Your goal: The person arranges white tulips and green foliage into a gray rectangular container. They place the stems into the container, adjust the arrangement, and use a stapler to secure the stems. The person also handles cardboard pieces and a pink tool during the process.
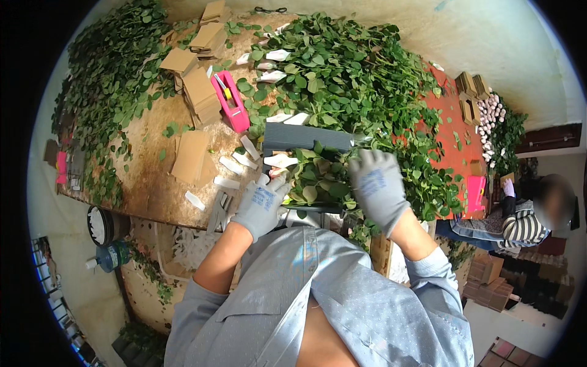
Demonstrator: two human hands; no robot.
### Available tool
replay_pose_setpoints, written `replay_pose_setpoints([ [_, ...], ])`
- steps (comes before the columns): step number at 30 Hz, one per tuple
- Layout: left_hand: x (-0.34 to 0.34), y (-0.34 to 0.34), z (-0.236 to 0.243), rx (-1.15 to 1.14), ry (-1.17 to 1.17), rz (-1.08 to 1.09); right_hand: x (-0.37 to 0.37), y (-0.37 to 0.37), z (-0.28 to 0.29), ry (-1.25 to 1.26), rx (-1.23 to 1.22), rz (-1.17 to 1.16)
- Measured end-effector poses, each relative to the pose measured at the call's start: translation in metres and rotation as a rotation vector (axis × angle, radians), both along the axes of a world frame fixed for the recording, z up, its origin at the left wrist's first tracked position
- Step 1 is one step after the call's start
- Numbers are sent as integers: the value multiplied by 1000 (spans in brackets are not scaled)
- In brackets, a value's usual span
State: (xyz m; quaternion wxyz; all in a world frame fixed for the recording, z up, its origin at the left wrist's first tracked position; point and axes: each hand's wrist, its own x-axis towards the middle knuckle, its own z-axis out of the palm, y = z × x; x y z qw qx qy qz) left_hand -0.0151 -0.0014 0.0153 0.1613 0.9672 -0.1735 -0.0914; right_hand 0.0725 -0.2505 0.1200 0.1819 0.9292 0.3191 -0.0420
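In front of my body sits a dark grey corrugated trough [306,137] with leafy rose stems [318,178] lying in it. A pale rose bud in a white sleeve [280,160] pokes out at its left end. My left hand [260,205], in a grey glove, is at that end beside the buds, its fingers apart; its fingertips touch the nearest blooms. My right hand [377,186], also gloved, is over the stems at the trough's right end. It is blurred and its fingertips are hidden, so I cannot see whether it grips anything.
Loose white sleeves [231,164] lie left of the trough. Beyond are a pink tape dispenser [235,113] and stacked cardboard pieces [199,92]. Leafy stems [354,67] heap the far side, more foliage [116,79] the left. A co-worker [520,220] in stripes is at the right.
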Motion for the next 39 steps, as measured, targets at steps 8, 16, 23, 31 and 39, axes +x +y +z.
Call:
replay_pose_setpoints([
  [8, 7, -5, 15, 57, 51, -24, 30, 85, -86, 214, 230, 253],
  [16, 3, -5, 9, -78, -5, 7, 43, 68, -103, 340, 234, 192],
  [23, 48, 13, 19, -98, -209, 79, 45, 68, -109, 372, 283, 148],
  [31, 86, 19, -15, 314, -168, -73, 47, 68, -122, 359, 310, 154],
  [39, 84, 39, -15, 184, -251, -118, 47, 69, -116, 364, 334, 137],
])
